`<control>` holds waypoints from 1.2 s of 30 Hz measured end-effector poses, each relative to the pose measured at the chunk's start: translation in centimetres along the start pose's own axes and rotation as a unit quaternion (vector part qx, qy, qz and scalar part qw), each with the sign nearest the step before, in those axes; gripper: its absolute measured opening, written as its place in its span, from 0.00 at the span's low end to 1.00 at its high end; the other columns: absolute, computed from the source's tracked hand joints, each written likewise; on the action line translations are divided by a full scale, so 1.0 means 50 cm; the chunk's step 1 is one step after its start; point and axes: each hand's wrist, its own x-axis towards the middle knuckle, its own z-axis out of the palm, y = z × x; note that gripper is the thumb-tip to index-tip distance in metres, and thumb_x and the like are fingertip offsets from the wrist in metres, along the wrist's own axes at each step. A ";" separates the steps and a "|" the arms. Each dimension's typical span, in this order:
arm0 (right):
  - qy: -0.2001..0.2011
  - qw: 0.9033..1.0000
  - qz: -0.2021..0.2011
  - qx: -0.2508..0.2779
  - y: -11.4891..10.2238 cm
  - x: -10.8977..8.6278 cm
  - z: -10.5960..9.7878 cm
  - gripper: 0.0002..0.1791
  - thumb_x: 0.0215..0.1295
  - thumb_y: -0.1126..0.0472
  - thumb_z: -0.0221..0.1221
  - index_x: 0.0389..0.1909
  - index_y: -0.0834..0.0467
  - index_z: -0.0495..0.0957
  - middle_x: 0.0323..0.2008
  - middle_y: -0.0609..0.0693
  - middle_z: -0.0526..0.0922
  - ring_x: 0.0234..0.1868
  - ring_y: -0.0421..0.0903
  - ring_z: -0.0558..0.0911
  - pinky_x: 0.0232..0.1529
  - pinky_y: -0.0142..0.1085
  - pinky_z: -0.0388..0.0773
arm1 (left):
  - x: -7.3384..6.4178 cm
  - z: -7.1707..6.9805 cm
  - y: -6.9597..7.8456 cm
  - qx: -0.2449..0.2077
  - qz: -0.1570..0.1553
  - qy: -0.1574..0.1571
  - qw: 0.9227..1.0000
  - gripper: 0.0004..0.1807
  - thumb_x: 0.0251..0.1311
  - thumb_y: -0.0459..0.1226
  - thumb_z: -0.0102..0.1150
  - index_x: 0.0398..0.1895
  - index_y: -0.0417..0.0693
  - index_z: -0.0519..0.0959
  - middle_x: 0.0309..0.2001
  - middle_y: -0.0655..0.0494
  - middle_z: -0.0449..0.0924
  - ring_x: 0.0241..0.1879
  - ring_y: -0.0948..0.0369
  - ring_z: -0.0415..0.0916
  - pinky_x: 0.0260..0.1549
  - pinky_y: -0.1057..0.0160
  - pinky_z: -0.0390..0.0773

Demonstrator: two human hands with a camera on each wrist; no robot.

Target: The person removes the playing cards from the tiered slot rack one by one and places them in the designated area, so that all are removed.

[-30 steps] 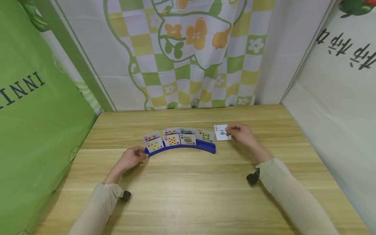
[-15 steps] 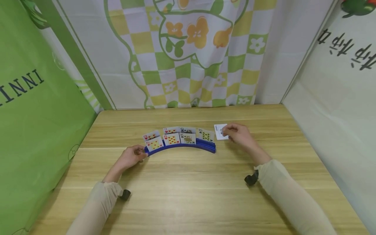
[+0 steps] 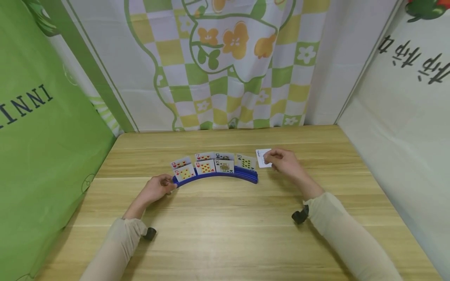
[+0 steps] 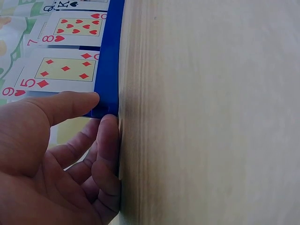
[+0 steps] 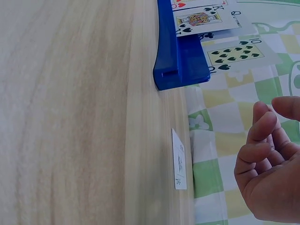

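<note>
A curved blue playing card holder (image 3: 225,175) stands on the table with two staggered rows of cards. In the front row are the five of diamonds (image 4: 65,70), the eight of hearts (image 4: 75,29) and the king of spades (image 5: 199,19). Behind them show a nine, a seven, a queen and, at the right end, the ten of spades (image 5: 236,54). My left hand (image 3: 159,188) grips the holder's left end, thumb on its front. A joker-like card (image 5: 179,161) lies flat on the table, right of the holder. My right hand (image 3: 286,162) hovers above it, fingers loosely curled, holding nothing.
The wooden table (image 3: 225,234) reaches back to a checked curtain (image 3: 225,89). A green sheet (image 3: 45,148) hangs at the left and a white one (image 3: 397,117) at the right. Each wrist carries a small black camera (image 3: 150,233).
My right hand has shifted slightly left over the flat card, covering more of it in the head view. The left hand, the holder and the cards stay where they were.
</note>
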 end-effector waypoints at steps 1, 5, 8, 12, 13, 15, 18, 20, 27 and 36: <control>0.001 1.000 0.000 -0.002 -0.001 -0.001 0.001 0.18 0.73 0.55 0.57 0.52 0.65 0.78 0.38 0.54 0.84 0.28 0.39 0.73 0.29 0.31 0.73 | 0.000 0.000 0.000 0.000 0.000 0.000 1.000 0.23 0.66 0.41 0.61 0.58 0.36 0.75 0.43 0.44 0.84 0.31 0.62 0.80 0.35 0.65 0.76; -0.002 1.000 0.001 -0.005 -0.004 -0.003 0.004 0.19 0.73 0.55 0.56 0.54 0.65 0.77 0.42 0.58 0.85 0.28 0.40 0.74 0.29 0.32 0.73 | -0.001 0.001 0.000 -0.003 0.004 0.001 1.000 0.23 0.66 0.41 0.62 0.58 0.35 0.75 0.42 0.44 0.84 0.31 0.61 0.80 0.35 0.64 0.76; -0.007 1.000 -0.001 -0.002 -0.004 -0.004 0.007 0.19 0.74 0.55 0.55 0.54 0.65 0.77 0.43 0.58 0.85 0.28 0.39 0.74 0.29 0.32 0.73 | -0.001 0.002 -0.002 -0.006 0.006 0.003 1.000 0.23 0.65 0.41 0.62 0.58 0.35 0.75 0.42 0.45 0.84 0.30 0.61 0.80 0.35 0.63 0.76; -0.011 1.000 -0.006 0.001 -0.009 -0.007 0.011 0.18 0.74 0.56 0.55 0.53 0.66 0.77 0.41 0.56 0.85 0.28 0.40 0.74 0.29 0.32 0.73 | 0.000 0.003 -0.004 -0.005 0.005 0.002 1.000 0.23 0.65 0.41 0.62 0.58 0.35 0.75 0.41 0.45 0.83 0.30 0.61 0.79 0.35 0.63 0.76; -0.012 1.000 -0.009 0.002 -0.010 -0.008 0.012 0.18 0.74 0.56 0.56 0.53 0.66 0.77 0.40 0.56 0.85 0.28 0.40 0.74 0.29 0.32 0.73 | 0.000 0.003 -0.004 -0.005 0.005 0.003 1.000 0.23 0.65 0.41 0.62 0.58 0.35 0.75 0.41 0.45 0.83 0.31 0.61 0.79 0.35 0.63 0.76; -0.013 1.000 -0.013 0.002 -0.010 -0.008 0.014 0.17 0.73 0.57 0.56 0.52 0.67 0.78 0.37 0.53 0.84 0.27 0.40 0.74 0.28 0.31 0.72 | -0.001 0.003 -0.004 -0.005 0.004 0.004 1.000 0.23 0.65 0.40 0.62 0.58 0.35 0.75 0.41 0.45 0.83 0.30 0.60 0.79 0.34 0.63 0.76; -0.014 1.000 -0.020 -0.003 -0.009 -0.007 0.018 0.16 0.73 0.57 0.56 0.51 0.66 0.78 0.33 0.47 0.83 0.27 0.40 0.74 0.28 0.31 0.72 | -0.002 0.004 -0.003 -0.004 0.004 0.006 1.000 0.23 0.65 0.40 0.62 0.58 0.35 0.75 0.40 0.45 0.84 0.30 0.60 0.78 0.34 0.63 0.75; -0.015 1.000 -0.025 -0.004 -0.008 -0.007 0.021 0.16 0.73 0.57 0.56 0.50 0.66 0.78 0.34 0.49 0.84 0.26 0.39 0.73 0.28 0.31 0.72 | -0.003 0.005 -0.002 -0.003 0.005 0.007 1.000 0.22 0.65 0.40 0.62 0.57 0.35 0.75 0.40 0.45 0.84 0.30 0.60 0.78 0.34 0.63 0.75; -0.020 0.999 -0.029 -0.005 -0.012 -0.013 0.027 0.16 0.71 0.55 0.58 0.50 0.63 0.79 0.40 0.55 0.85 0.27 0.40 0.74 0.28 0.31 0.72 | -0.002 0.005 -0.002 -0.005 0.005 0.010 1.000 0.22 0.65 0.39 0.62 0.57 0.35 0.75 0.40 0.45 0.84 0.30 0.61 0.78 0.33 0.63 0.75; -0.020 0.999 -0.036 -0.013 -0.017 -0.015 0.038 0.16 0.70 0.57 0.60 0.51 0.64 0.79 0.34 0.47 0.80 0.27 0.39 0.73 0.29 0.32 0.74 | 0.000 0.004 -0.002 -0.004 0.004 0.008 1.000 0.23 0.65 0.40 0.62 0.57 0.34 0.75 0.40 0.45 0.84 0.30 0.60 0.79 0.33 0.63 0.75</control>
